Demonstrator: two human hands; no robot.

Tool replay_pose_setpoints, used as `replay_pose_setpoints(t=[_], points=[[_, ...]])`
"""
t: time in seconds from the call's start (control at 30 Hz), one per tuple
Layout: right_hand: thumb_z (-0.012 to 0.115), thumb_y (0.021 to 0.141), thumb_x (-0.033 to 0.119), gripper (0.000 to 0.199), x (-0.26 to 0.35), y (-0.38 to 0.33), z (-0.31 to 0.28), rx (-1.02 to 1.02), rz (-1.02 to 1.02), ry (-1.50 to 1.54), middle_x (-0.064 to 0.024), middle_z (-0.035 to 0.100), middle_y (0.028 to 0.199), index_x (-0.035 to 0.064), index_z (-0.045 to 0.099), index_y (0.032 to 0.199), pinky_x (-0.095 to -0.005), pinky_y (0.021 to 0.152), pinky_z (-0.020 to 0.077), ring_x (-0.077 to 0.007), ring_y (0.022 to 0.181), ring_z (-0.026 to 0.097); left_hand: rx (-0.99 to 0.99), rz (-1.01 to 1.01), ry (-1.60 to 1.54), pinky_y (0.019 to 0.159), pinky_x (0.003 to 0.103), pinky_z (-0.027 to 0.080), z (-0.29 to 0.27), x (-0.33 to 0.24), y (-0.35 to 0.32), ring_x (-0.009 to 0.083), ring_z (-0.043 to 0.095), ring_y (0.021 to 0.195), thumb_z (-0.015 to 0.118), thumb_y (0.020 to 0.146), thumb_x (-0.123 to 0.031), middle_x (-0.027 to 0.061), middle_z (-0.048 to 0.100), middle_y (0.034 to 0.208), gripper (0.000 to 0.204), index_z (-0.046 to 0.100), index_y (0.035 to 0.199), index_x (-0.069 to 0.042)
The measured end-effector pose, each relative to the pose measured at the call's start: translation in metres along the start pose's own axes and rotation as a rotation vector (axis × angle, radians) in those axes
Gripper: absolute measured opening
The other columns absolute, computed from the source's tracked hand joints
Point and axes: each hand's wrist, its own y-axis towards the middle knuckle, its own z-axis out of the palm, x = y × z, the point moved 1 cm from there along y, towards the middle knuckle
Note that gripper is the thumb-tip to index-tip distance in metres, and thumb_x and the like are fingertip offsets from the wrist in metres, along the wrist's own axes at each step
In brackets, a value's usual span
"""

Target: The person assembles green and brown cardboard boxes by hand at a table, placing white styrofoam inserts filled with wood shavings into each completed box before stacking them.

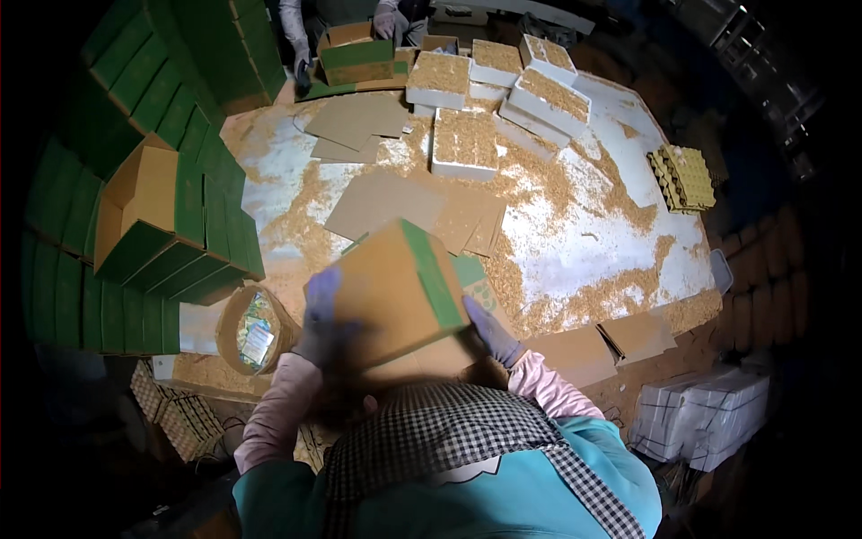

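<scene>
Checked apron (449,431) nearest; above it left hand (319,323) and right hand (492,331) clasp carton (400,292) sides: light, stiff, crushable.

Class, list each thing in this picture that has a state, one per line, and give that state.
cardboard box: tilted, held between both hands
left hand: gloved, gripping the box
right hand: gloved, gripping the box
open carton: flaps open
white trays: filled with husk
tape roll: lying flat

I count five white trays (464,144) filled with husk on the table, one yellow egg-tray stack (684,177), one tape roll (254,330), and two open green-and-brown cartons (148,216) besides mine.
</scene>
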Motion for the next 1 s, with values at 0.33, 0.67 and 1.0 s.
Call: replay_pose_setpoints(t=[0.33,0.67,1.0], points=[[0.054,0.09,0.03,0.04,0.138,0.027,0.153,0.393,-0.343,-1.058,-0.0142,0.063,0.112,0.0128,0.058,0.126,-0.0366,0.078,0.0536,-0.0273,0.1,0.064,-0.061,-0.49,-0.507,0.104,0.04,0.04,0.02,0.051,-0.063,0.0325,0.048,0.123,0.058,0.09,-0.014,0.0202,0.046,0.134,0.053,0.039,0.137,0.0],[0.074,0.082,0.027,0.059,0.082,0.32,-0.133,-0.544,0.078,0.149,-0.0087,0.063,0.099,0.0058,0.051,0.132,-0.0348,0.074,0.0522,-0.0225,0.079,0.06,-0.096,-0.731,-0.37,0.108,0.038,0.035,0.023,0.026,-0.089,0.0308,0.042,0.129,0.056,0.092,-0.013,0.0198,0.041,0.141,0.057,0.033,0.141,0.001],[0.075,0.07,0.064,0.073,-0.019,0.406,-0.165,-0.307,0.443,1.023,-0.0127,0.055,0.079,0.0003,0.051,0.098,-0.0269,0.041,0.038,-0.0224,0.056,0.048,-0.137,-0.925,-0.249,0.112,0.036,0.029,0.044,0.017,-0.112,0.0292,0.036,0.136,0.054,0.093,-0.012,0.0195,0.035,0.147,0.061,0.027,0.146,0.001]])
